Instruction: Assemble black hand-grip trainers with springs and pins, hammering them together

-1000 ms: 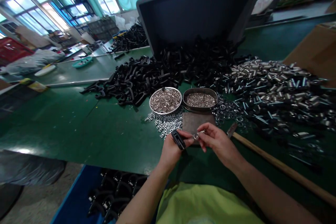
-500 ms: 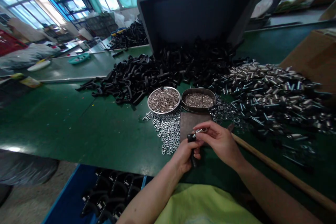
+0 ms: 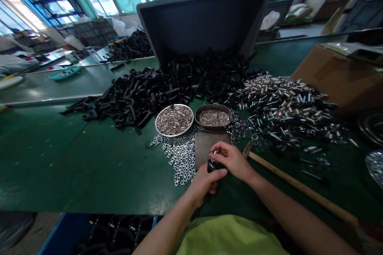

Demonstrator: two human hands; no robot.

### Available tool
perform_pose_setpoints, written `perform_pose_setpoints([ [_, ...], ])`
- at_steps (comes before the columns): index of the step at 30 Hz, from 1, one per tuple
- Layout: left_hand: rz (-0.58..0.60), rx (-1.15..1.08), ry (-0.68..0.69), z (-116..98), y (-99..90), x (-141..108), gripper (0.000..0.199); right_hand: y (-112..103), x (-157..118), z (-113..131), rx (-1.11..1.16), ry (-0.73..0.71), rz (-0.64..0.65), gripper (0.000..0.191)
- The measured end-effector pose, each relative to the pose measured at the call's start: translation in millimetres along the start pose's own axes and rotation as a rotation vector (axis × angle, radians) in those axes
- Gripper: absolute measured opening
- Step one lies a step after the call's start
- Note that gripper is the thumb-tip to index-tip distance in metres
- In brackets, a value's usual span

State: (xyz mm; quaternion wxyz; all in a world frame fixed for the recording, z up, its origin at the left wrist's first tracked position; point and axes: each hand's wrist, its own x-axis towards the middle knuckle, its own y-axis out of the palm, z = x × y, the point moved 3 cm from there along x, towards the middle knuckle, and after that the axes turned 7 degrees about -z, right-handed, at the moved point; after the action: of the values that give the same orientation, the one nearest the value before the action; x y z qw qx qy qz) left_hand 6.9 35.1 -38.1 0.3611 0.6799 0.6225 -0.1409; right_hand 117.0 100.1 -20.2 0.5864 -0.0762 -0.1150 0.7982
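Observation:
My left hand [image 3: 204,183] is wrapped round a black plastic part [image 3: 213,165] just in front of a flat metal plate [image 3: 206,147]. Over the top of that part, my right hand [image 3: 231,161] pinches a small shiny metal piece [image 3: 214,153], partly hidden by the fingers. Behind the plate stand a round dish of small metal pins [image 3: 174,120] and an oval tin of tiny metal pieces [image 3: 213,118]. Loose metal nuts [image 3: 182,157] lie left of the plate. A hammer [image 3: 296,183] with a wooden handle rests to the right.
Black plastic parts [image 3: 134,95] are heaped behind the dishes, before a tipped grey bin [image 3: 203,20]. Metal cylinders and bolts [image 3: 284,99] spread at the right, near a cardboard box [image 3: 338,75]. A blue crate [image 3: 60,235] of black parts sits below the table edge.
The view has shifted to the right. The spring-like metal piece, seen clearly before, is now mostly covered by my right fingers, which are over the black part's top.

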Motion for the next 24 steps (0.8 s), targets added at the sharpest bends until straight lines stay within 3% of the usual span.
perform_pose_setpoints([
  [3,0.076,-0.068,0.034,3.4,-0.5,-1.8,0.039,-22.1,16.8,-19.5,-0.297,-0.022,-0.058,0.016],
  [6,0.074,-0.108,0.058,4.9,-5.6,-2.4,0.038,-62.6,35.2,-38.3,-0.636,-0.001,-0.329,0.016],
  [8,0.034,-0.098,0.102,3.9,-10.2,-1.4,0.037,-83.1,43.5,-48.7,-0.713,0.021,-0.433,0.014],
  [11,-0.02,-0.058,0.182,0.5,-15.9,1.5,0.036,-96.2,48.9,-58.2,-0.779,0.035,-0.485,0.015],
  [15,-0.092,-0.04,0.174,-2.4,-21.2,7.0,0.045,-94.0,46.4,-54.4,-0.796,0.01,-0.508,0.015],
  [17,-0.118,-0.058,0.133,-3.0,-21.6,9.7,0.05,-86.2,40.3,-44.5,-0.686,-0.028,-0.488,0.013],
  [21,-0.062,-0.181,0.027,-4.5,-12.9,13.8,0.059,-50.6,14.8,-14.7,-0.274,-0.071,-0.267,0.015],
  [24,0.007,-0.254,-0.006,-6.5,-3.8,15.7,0.062,-21.7,-7.8,9.2,-0.232,-0.203,-0.152,0.029],
])
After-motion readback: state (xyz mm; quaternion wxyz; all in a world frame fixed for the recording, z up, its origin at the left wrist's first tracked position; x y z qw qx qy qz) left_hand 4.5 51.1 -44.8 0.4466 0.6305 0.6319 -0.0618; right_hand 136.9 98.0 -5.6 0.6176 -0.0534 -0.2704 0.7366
